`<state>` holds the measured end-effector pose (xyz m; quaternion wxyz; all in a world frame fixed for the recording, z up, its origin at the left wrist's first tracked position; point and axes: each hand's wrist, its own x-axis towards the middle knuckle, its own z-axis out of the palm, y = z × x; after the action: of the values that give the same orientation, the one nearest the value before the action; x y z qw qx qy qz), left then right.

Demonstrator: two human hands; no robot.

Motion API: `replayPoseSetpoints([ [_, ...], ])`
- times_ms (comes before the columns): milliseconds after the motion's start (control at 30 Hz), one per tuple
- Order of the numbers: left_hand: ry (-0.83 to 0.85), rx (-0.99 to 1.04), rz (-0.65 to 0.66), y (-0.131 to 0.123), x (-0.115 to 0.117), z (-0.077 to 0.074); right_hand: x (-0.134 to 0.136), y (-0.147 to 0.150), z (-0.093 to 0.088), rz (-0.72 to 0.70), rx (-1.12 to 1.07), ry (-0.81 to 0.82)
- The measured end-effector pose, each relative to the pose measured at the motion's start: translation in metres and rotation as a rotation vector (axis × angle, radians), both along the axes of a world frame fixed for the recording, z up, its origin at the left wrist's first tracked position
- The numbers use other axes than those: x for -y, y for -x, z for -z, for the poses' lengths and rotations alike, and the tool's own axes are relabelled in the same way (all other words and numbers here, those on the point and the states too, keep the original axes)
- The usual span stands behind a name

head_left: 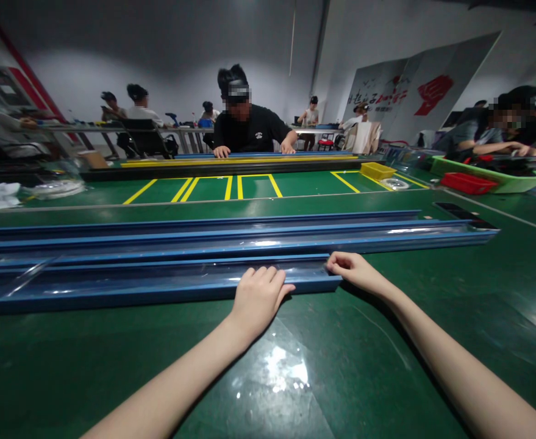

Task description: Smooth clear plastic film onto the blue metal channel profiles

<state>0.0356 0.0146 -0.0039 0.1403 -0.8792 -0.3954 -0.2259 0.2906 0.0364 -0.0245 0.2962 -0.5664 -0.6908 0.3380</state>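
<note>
A long blue channel (158, 295) with clear film (203, 271) along its inside lies across the green table in front of me. My left hand (259, 299) is closed over its near wall, fingers bent into the channel and thumb pointing right. At the channel's right end, my right hand (347, 268) is pinched, with thumb and forefinger together at the end opening. Whatever sits between those fingertips is too small to make out. Just behind lies a second blue channel (386, 245), also lined with shiny film, with another blue rail (249, 221) along its far side.
A dark flat phone-like object (466, 214) lies beyond the channels' right end. Yellow tape lines (240, 188) mark the far table, near a yellow bin (377, 170) and a red bin (469, 182). Across the table a person (253, 131) leans over yellow and blue strips. Others sit behind.
</note>
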Motion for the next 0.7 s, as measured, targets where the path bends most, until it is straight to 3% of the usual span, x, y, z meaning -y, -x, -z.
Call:
replayPoseSetpoints([
  [700,0.067,0.073,-0.026,0.0003,0.0028,-0.0029,0.0018,0.0015,-0.0022,0.0,0.018,-0.022],
])
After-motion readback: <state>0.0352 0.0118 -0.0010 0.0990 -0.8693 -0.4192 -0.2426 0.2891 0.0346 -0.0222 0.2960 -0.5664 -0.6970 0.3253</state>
